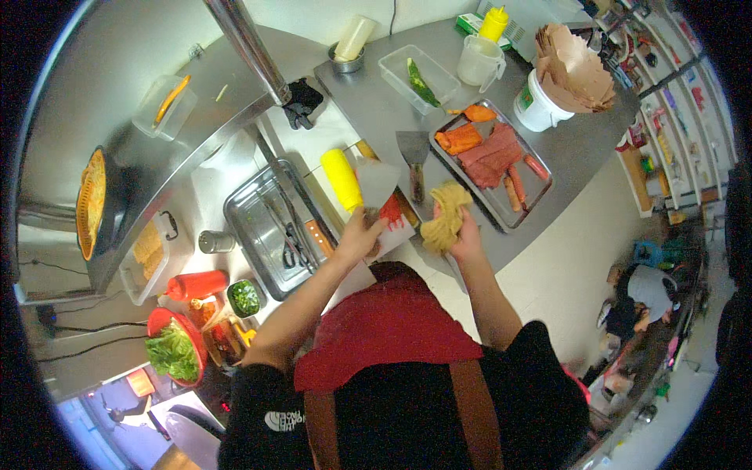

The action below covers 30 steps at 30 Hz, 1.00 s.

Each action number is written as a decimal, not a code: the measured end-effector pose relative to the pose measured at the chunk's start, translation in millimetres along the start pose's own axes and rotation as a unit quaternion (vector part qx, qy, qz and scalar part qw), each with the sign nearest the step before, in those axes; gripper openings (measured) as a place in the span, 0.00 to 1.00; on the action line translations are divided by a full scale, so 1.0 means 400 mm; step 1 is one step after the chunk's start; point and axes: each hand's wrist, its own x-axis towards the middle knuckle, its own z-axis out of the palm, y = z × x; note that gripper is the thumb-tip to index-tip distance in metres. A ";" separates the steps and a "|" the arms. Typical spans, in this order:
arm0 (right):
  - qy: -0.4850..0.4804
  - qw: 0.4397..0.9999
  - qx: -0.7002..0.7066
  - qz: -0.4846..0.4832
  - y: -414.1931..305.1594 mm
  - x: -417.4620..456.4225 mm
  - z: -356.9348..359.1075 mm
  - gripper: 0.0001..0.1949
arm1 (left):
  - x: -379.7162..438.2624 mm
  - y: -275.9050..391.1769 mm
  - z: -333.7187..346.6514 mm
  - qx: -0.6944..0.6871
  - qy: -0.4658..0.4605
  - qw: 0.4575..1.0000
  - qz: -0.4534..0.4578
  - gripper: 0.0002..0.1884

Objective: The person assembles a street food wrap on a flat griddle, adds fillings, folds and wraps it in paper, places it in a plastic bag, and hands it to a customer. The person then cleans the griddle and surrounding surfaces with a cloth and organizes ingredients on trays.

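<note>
My left hand (359,235) is at a white paper sheet or bag (395,238) with a red print, just below the tip of a yellow squeeze bottle (342,179); whether its fingers grip the paper or the bottle cannot be made out. In my right hand (467,238) is a crumpled yellowish cloth (445,217), held over the counter's near edge. A metal scraper with a wooden handle (416,182) lies just beyond the cloth. To its right, a metal tray (537,197) holds sliced meat (493,155), sausages (513,182) and orange pieces of food (460,138).
A steel tray (235,220) with scissors and tongs stands left, near a red sauce bottle (197,285), chopped greens (244,298) and a red lettuce basket (200,346). Behind are a clear container (390,59), a measuring jug (479,61) and a white bucket (537,111). A metal pole (247,47) rises back left.
</note>
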 end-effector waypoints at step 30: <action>-0.102 0.920 -0.329 0.189 0.141 -0.098 0.161 0.20 | 0.060 -0.209 -0.275 0.353 0.477 0.768 -0.241 0.43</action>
